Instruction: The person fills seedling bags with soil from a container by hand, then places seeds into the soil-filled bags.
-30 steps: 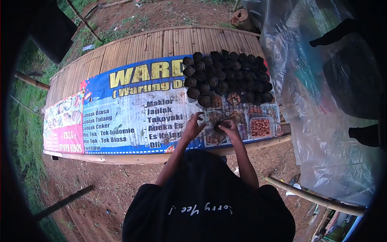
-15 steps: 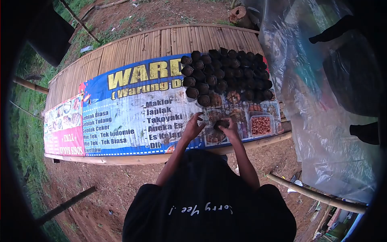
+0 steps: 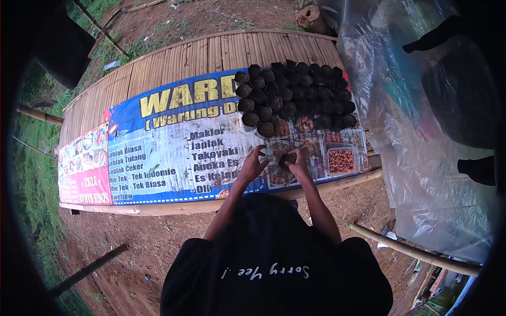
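Note:
My right hand [image 3: 299, 164] is closed on a small black seedling bag [image 3: 286, 158], low over the banner near the front edge. To its left, my left hand [image 3: 253, 164] is raised with its fingers curved and apart; nothing shows in it. Both hands are over the printed banner [image 3: 158, 152] on the table. Just beyond them, several black seedling bags filled with dark soil [image 3: 274, 102] stand in close rows at the banner's far right part.
Bamboo slats [image 3: 174, 60] form the tabletop under the banner. Clear plastic sheeting [image 3: 416, 210] hangs along the right side, with dark cloth pieces behind or on it. A bamboo pole [image 3: 416, 253] lies at lower right. A cut log [image 3: 311, 18] rests beyond the table.
My right hand has tilted the small black bag slightly and its fingers have shifted a little. My left hand stays nearly in place. The whole view has moved slightly.

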The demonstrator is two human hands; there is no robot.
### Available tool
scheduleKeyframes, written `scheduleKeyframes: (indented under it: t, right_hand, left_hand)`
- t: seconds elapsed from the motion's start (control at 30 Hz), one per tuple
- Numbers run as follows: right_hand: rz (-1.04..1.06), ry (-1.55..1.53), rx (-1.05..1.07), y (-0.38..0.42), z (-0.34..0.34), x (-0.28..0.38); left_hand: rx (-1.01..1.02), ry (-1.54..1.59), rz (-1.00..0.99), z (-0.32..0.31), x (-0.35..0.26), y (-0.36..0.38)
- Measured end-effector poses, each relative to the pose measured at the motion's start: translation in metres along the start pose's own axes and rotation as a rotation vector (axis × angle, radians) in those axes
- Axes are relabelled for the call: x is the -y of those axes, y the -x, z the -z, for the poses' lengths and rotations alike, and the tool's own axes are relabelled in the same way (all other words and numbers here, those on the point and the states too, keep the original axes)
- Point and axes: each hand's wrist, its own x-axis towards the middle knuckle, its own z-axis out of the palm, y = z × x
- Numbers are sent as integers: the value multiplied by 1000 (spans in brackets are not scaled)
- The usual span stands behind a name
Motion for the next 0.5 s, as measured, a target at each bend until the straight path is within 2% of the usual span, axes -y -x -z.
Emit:
scheduleKeyframes:
  t: [0.17,0.23,0.3,0.33,0.4,0.5]
  right_hand:
    - [33,3,-49,1,-2,-10]
    - [25,-16,-31,5,6,-5]
    - [-202,-442,91,10,14,-5]
    - [-202,-443,95,9,13,-11]
    - [-35,-426,-70,9,13,-16]
    - [-36,-251,-82,11,17,-16]
  left_hand:
    - [7,-7,-49,-3,-6,-5]
    - [76,34,65,0,-14,-3]
    - [67,44,56,2,-16,-3]
    - [64,52,46,3,-16,-2]
    - [68,40,64,5,-17,-1]
    - [81,29,76,3,-18,-3]
